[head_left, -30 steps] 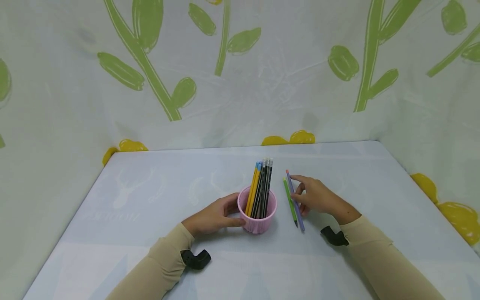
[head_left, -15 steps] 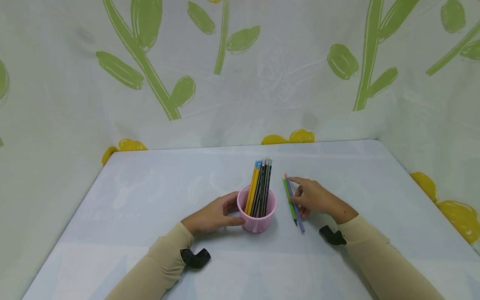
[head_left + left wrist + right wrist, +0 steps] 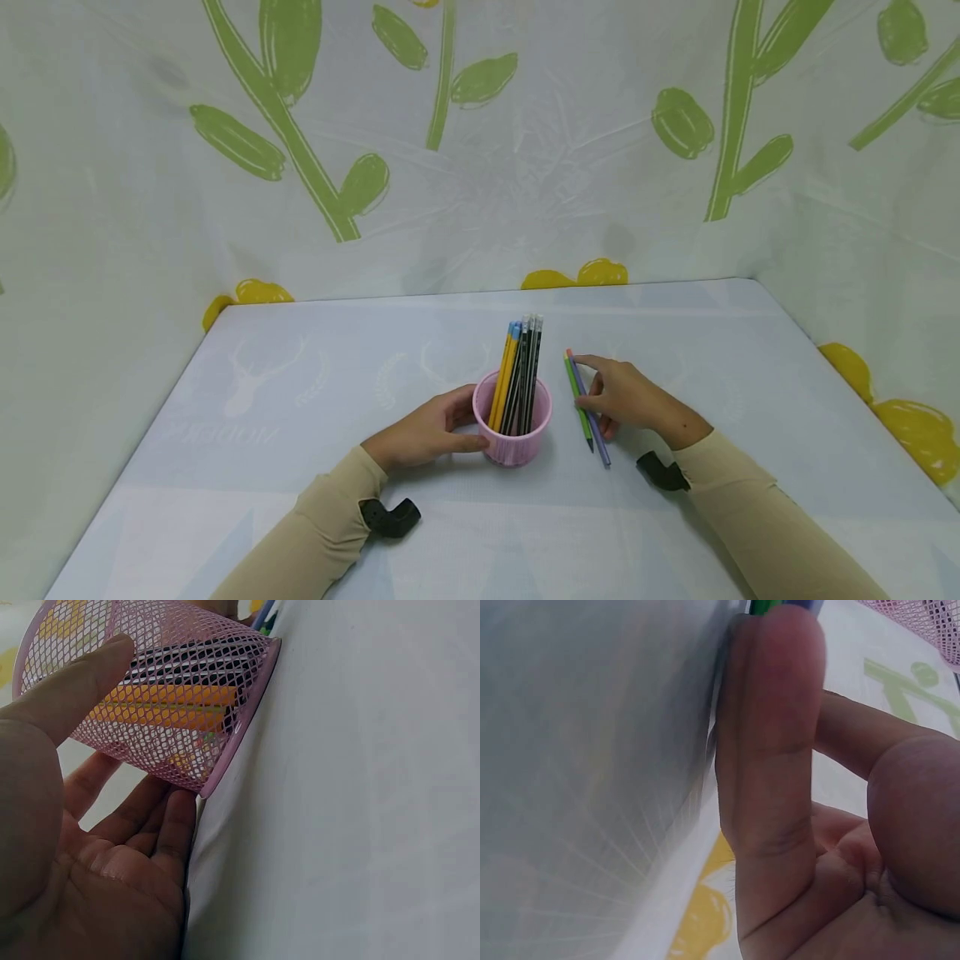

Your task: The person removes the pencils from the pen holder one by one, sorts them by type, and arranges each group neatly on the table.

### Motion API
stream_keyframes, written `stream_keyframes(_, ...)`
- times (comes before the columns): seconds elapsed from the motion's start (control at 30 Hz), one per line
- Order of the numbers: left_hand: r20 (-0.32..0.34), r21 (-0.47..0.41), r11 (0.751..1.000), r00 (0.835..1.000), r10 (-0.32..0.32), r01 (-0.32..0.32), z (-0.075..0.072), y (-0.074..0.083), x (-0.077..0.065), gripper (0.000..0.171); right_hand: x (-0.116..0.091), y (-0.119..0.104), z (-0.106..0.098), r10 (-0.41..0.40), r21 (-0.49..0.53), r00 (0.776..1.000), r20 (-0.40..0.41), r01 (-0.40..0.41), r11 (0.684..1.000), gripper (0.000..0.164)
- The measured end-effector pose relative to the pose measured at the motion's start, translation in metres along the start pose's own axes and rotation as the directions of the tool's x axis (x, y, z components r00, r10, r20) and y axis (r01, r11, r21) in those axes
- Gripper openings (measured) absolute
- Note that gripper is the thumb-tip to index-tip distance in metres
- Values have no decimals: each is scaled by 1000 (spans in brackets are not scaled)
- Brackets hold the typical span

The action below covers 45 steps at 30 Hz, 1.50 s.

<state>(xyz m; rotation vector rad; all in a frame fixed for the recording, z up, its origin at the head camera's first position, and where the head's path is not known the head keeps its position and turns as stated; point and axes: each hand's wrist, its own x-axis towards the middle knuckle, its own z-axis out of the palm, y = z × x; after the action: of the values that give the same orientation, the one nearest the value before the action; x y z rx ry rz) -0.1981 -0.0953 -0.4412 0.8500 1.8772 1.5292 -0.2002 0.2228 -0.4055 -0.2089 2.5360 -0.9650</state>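
A pink mesh pencil cup (image 3: 512, 450) stands upright on the table, holding yellow pencils (image 3: 505, 383) with blue ends and several black pencils (image 3: 531, 375). My left hand (image 3: 431, 429) holds the cup's left side, thumb in front and fingers behind; the left wrist view shows the thumb (image 3: 94, 682) against the mesh. To the cup's right, a green pencil (image 3: 585, 423) and a purple pencil (image 3: 602, 448) lie together, crossing slightly. My right hand (image 3: 630, 398) pinches them, thumb on the near side and index finger near the purple pencil's orange end. Its lower fingers are partly hidden.
The white table (image 3: 300, 467) has faint printed patterns. A pale backdrop with green leaves (image 3: 483, 79) and yellow shapes rises behind it. A black wrist mount (image 3: 390, 518) sits by the left cuff, another black mount (image 3: 663, 472) by the right.
The purple pencil's far end has shifted left against the green pencil, and my right hand has moved slightly left with it. The left hand and cup stay in place.
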Motion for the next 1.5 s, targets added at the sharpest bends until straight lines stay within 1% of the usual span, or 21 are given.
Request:
stream_keyframes(0.27, 2, -1, 1000, 1000, -9, 9, 0, 0, 0, 76, 1, 1, 0, -29, -21, 1000, 11, 29, 999, 72)
stream_keyframes(0.53, 0, 7, 1000, 1000, -3, 3, 0, 0, 0, 75, 0, -1, 1, -47, -45, 999, 9, 47, 998, 72)
stream_keyframes(0.8, 4, 5, 1000, 1000, 6, -6, 1, -1, 0, 75, 0, -2, 2, -15, -75, 1000, 6, 15, 997, 72)
stream_keyframes(1.5, 3, 3, 1000, 1000, 4, -4, 1, -1, 0, 76, -1, -3, 3, -14, -87, 1000, -6, 14, 996, 71)
